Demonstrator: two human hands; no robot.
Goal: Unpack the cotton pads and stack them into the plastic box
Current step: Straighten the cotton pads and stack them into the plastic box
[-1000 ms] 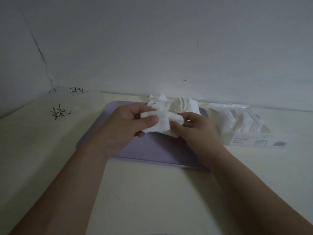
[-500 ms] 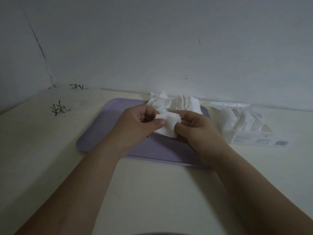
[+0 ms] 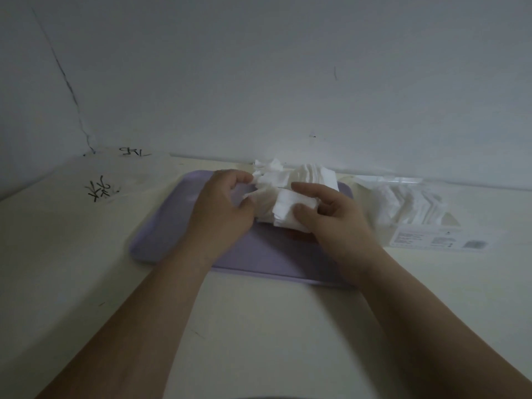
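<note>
Unpacking is judged part done: the left hand (image 3: pixel 221 208) and right hand (image 3: pixel 334 223) pinch a bundle of pads (image 3: pixel 288 207) over the tray (image 3: pixel 161 243), a heap (image 3: pixel 312 175) lies at its far edge, more sit in the pack (image 3: pixel 417 208) to the right, and no box is discernible.

Wall (image 3: pixel 288 82): was pale grey, with a thin crack (image 3: pixel 69 87) at upper left.
Tabletop (image 3: pixel 259 326): was cream, black scribbles (image 3: pixel 100 190) at left.
Light: was dim.
</note>
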